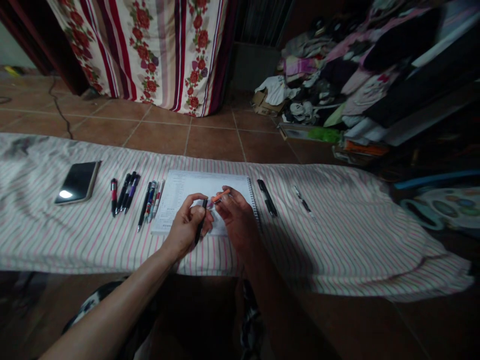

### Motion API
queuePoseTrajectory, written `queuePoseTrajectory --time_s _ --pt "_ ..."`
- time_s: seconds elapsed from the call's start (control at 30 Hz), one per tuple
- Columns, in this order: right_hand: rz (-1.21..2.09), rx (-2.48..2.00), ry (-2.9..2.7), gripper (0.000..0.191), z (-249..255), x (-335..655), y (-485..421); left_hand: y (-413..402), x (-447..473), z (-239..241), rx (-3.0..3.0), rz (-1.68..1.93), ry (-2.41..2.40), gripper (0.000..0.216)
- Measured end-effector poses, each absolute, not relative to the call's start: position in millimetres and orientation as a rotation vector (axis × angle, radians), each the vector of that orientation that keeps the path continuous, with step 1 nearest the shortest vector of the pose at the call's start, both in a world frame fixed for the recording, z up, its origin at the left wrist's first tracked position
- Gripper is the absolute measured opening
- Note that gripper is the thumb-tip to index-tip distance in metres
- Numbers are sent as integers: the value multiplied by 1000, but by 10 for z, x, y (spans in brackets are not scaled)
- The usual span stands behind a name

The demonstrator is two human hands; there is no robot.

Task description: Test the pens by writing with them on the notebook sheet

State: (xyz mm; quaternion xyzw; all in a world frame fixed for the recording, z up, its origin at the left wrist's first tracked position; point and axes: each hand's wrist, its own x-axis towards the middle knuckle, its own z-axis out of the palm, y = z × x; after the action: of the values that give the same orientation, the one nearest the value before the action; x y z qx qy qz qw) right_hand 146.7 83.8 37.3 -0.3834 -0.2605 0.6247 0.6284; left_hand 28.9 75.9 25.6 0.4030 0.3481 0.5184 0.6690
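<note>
Past a dark flat phone (pixel 78 182) and a row of pens (pixel 123 194), the left hand (pixel 187 227) is curled closed round a slim black pen (pixel 200 229) above the white spiral notebook (pixel 187 189), the right hand (pixel 238 222) pinching a small orange pen (pixel 221 196) just beside it.

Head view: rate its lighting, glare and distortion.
Head view: dim and warm, brightest on the notebook and striped cloth; a glare spot on the phone screen; wide-angle bending curves the cloth; left hand with black pen and right hand with orange pen look fairly sharp; corners sink into shadow.
</note>
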Motion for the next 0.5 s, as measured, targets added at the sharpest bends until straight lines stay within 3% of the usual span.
queuePoseTrajectory --time_s 0.2,0.5 --pt "1399 -979 -565 34 383 1476 848 749 320 228 1002 1129 807 27" --pt "1256 -1127 -726 37 374 1464 846 756 315 238 1020 1109 837 33"
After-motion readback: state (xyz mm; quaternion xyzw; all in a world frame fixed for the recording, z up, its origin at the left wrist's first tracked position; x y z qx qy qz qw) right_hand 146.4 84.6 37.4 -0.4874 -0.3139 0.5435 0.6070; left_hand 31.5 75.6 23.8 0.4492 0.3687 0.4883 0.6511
